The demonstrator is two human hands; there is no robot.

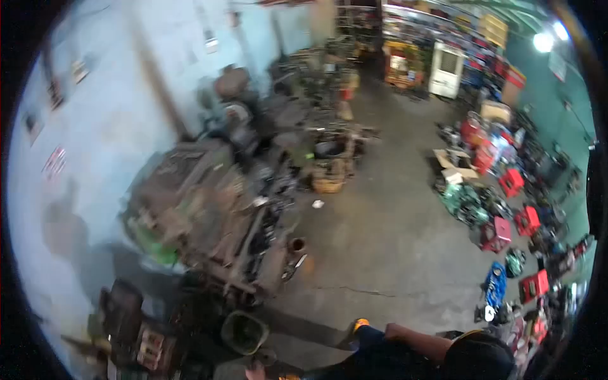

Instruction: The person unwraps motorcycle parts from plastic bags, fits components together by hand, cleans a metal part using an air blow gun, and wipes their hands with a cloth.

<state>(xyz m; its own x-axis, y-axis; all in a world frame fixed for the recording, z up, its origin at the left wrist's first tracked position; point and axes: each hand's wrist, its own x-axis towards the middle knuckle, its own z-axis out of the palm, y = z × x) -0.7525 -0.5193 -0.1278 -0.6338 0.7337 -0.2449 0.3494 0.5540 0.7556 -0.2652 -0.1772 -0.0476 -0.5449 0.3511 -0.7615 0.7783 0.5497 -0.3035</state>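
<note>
At the bottom edge, my left hand (256,372) is only partly in view and blurred. A greyish round disc-like piece (266,356) lies right beside it; whether the hand touches it I cannot make out. Just above stands a tub with a pale rim (265,330) and a dark inside. My right hand (396,331) is at the end of a bare forearm coming out of a dark sleeve (478,358), close to my dark-clothed leg (373,339). Its fingers do not show clearly. An orange shoe (361,323) sticks out beyond the leg.
A large, grimy workbench (196,202) heaped with metal parts runs along the left wall. A basket (328,183) stands at its far end. On the right, red stools (496,234), an open cardboard box (459,166) and a blue bag-like item (496,284) line the concrete floor (373,247).
</note>
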